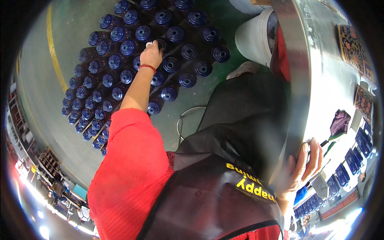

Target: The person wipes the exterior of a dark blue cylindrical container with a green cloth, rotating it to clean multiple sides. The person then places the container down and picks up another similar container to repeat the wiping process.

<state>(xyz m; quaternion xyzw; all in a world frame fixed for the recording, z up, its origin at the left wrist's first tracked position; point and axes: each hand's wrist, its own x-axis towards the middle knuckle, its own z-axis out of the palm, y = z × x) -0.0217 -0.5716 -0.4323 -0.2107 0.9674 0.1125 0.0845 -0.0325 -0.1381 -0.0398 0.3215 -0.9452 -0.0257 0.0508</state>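
Many blue-topped, bottle-shaped vessels [127,47] with ringed tops stand close together on the floor to my left. Among them reaches my left hand [151,56], a red bead bracelet at its wrist and something white on a finger. Its fingers are closed at the top of one vessel [161,43], which they partly cover. My right hand [305,165] rests on the edge of the shiny metal table [297,100], fingers stretched and holding nothing. Beyond its fingertips lies a crumpled dark purple cloth [340,122].
A white bucket [252,38] stands between the vessels and the table. Floral-patterned black pieces [352,46] lie on the table's far side. Blue vessels [354,158] line up at the right. A thin metal ring or frame [181,120] sits near my legs.
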